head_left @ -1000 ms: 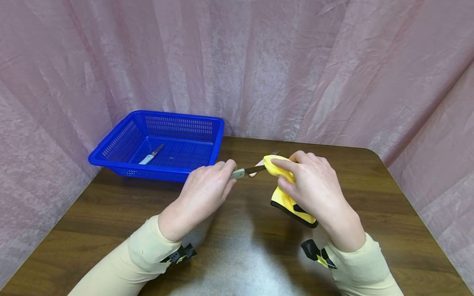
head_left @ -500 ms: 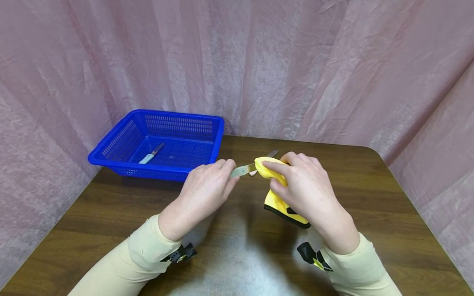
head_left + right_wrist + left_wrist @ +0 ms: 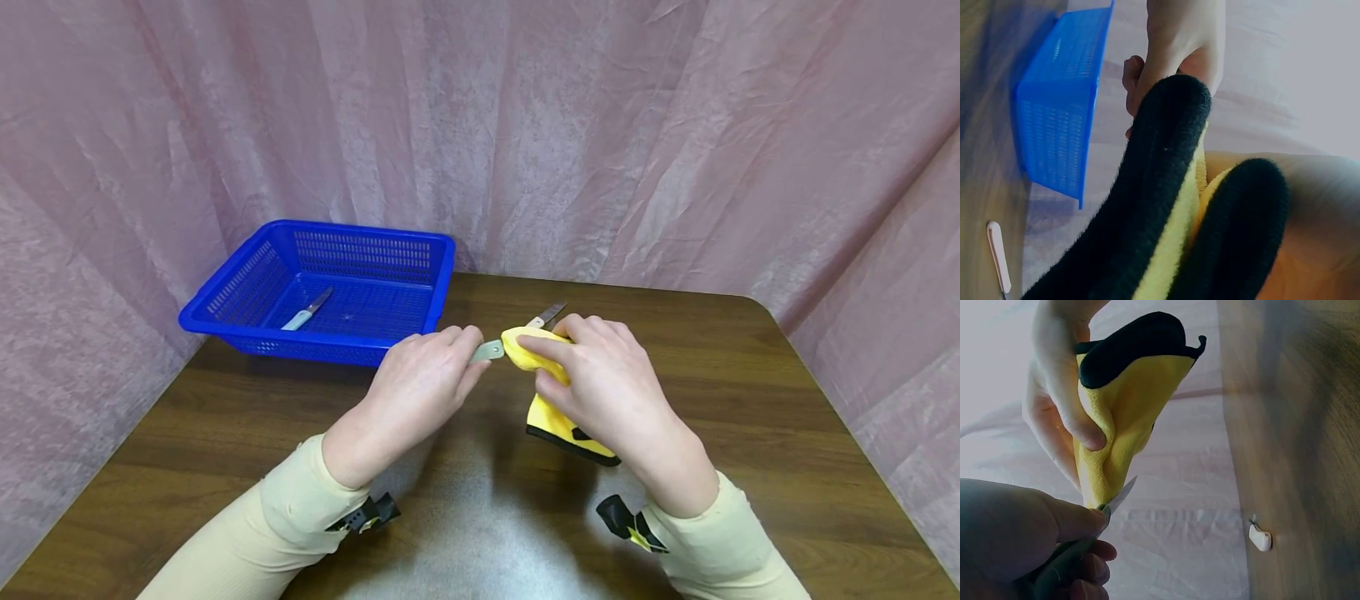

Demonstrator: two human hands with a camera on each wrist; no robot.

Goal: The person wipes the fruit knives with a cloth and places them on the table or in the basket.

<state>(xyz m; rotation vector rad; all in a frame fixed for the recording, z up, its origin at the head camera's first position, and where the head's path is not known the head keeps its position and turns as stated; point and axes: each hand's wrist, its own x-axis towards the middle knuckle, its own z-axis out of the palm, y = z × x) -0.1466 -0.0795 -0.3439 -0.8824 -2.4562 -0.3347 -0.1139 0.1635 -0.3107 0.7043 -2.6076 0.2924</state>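
My left hand (image 3: 416, 379) grips a small knife by its pale green handle (image 3: 489, 351), held up over the table and pointing right. In my right hand (image 3: 615, 379) a yellow cloth (image 3: 542, 412) with black edging is pinched around the blade, close to the handle. From the head view the blade is hidden; the left wrist view shows its bare tip (image 3: 1125, 491) sticking out beside the cloth. The cloth's lower part hangs below the fingers. Behind the right hand, a knife with a pale pink handle (image 3: 999, 256) lies on the table, partly covered in the head view.
A blue plastic basket (image 3: 438, 292) stands at the back left of the wooden table (image 3: 697, 358). Inside it lies a knife with a light blue handle (image 3: 297, 320). Pink curtains (image 3: 525, 142) hang behind and at both sides.
My right hand has slid the cloth leftward along the blade up to the handle, covering the blade in the head view. My left hand has hardly moved. More of the table knife's blade shows.
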